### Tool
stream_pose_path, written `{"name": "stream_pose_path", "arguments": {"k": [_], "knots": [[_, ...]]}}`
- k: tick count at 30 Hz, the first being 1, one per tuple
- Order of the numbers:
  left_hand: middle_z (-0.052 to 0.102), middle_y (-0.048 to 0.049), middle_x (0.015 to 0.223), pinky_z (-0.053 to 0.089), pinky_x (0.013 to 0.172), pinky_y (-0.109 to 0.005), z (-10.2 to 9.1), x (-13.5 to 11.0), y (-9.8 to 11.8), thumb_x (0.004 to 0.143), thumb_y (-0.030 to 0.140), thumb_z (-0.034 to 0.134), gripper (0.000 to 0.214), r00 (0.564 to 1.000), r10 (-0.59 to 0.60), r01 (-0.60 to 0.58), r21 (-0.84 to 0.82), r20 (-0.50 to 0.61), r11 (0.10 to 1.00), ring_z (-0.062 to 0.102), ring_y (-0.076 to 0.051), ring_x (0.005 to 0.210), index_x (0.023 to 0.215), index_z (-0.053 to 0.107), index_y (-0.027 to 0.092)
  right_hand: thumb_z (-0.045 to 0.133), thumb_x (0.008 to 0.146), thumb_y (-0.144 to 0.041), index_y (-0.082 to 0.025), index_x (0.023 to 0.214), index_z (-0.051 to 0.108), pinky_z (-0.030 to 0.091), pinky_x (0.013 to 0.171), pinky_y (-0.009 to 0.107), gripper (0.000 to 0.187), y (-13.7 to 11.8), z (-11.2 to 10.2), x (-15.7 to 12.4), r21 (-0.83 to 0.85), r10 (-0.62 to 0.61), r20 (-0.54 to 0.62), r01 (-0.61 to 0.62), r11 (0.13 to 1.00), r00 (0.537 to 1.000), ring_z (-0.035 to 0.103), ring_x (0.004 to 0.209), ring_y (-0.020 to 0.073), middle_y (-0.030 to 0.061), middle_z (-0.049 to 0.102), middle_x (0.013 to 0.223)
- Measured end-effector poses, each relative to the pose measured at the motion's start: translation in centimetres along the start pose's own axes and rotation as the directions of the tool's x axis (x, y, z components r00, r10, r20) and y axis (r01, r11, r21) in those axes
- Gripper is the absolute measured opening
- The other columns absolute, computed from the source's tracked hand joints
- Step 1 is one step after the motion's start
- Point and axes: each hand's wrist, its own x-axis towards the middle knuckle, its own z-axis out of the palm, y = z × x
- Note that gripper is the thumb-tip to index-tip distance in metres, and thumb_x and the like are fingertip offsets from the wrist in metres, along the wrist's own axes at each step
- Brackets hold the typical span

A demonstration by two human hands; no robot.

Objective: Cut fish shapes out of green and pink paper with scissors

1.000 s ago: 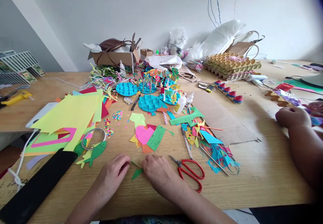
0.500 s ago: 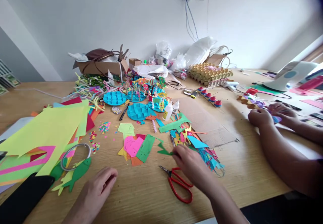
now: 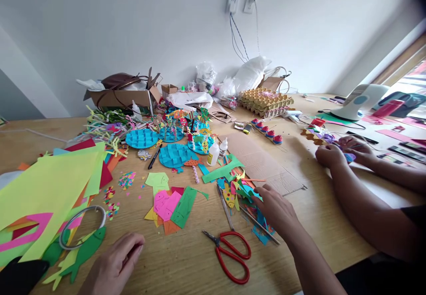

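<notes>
From over here I see a dark brown bag (image 3: 120, 80) inside an open brown cardboard box (image 3: 103, 98). I also see bumpy tan egg trays (image 3: 261, 100) stacked in front of a puffy white plastic bag (image 3: 251, 73).

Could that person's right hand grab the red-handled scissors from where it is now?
Probably yes. The scissors lie uncovered on the table, a little nearer the person than the right hand, which is over the paper scraps. Nothing seems to block the red handles.

Room to pass between left hand (image 3: 116, 261) and scissors (image 3: 218, 241); upright bottles (image 3: 213, 154) obstruct beyond.
</notes>
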Motion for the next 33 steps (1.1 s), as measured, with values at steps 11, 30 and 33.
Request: {"name": "stream_pose_path", "arguments": {"k": [11, 30, 33], "knots": [[0.056, 0.0021, 0.058, 0.047, 0.049, -0.015, 0.1, 1.2, 1.6, 0.081, 0.025, 0.045, 0.023, 1.0, 0.014, -0.014, 0.024, -0.007, 1.0, 0.058, -0.011, 0.05, 0.06, 0.052, 0.021, 0.047, 0.084, -0.015, -0.018, 0.077, 0.06, 0.041, 0.065, 0.024, 0.016, -5.0, -0.9, -4.7, 0.259, -0.372, 0.091, 0.338, 0.905, 0.924, 0.06, 0.076, 0.0181, 0.0051, 0.062, 0.081], [0.066, -0.0029, 0.075, 0.048, 0.061, -0.02, 2.3, 1.1, 4.2, 0.073, 0.009, 0.045, 0.021, 0.929, -0.153, 0.243, -0.244, 0.338, 0.939, 0.062, -0.014, 0.066, 0.082, 0.063, 0.016, 0.053, 0.082, -0.008, -0.018, 0.105, 0.057, 0.048, 0.072, 0.031, 0.026, -13.9, 0.8, 4.1, 0.039, -0.603, 0.174, 0.607, 0.794, 0.778, 0.059, 0.095, 0.0236, 0.0092, 0.059, 0.106], [0.066, -0.0017, 0.075, 0.047, 0.062, -0.018, 2.0, 0.5, 3.5, 0.074, 0.009, 0.045, 0.02, 0.939, -0.145, 0.223, -0.232, 0.311, 0.947, 0.062, -0.014, 0.067, 0.082, 0.062, 0.017, 0.052, 0.089, -0.019, -0.017, 0.11, 0.055, 0.05, 0.074, 0.035, 0.022, -13.9, 1.1, 4.7, -0.007, -0.548, 0.21, 0.562, 0.827, 0.809, 0.059, 0.092, 0.021, 0.0077, 0.058, 0.109]]}}
